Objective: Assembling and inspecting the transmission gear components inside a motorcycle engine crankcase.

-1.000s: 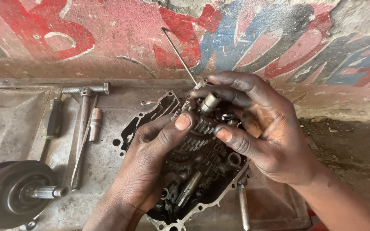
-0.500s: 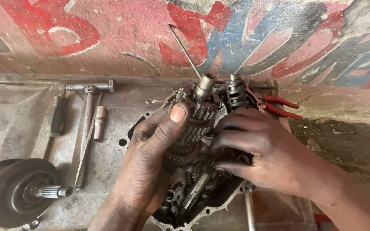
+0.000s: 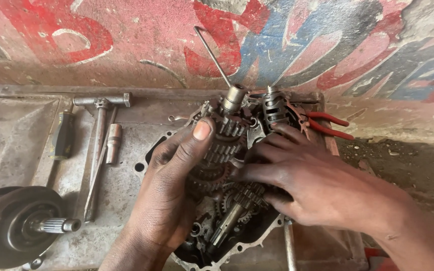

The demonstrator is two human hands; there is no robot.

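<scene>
Two bare hands, left hand (image 3: 169, 190) and right hand (image 3: 322, 188), smeared with dark grease beside the gear cluster (image 3: 227, 150), no gloves, no sleeves, short nails, no rings.

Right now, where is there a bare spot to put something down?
Bare metal tray lies left of the black-handled screwdriver; bare ground right of the red pliers. It's crowded at the engine case, under the left hand and right hand.
</scene>
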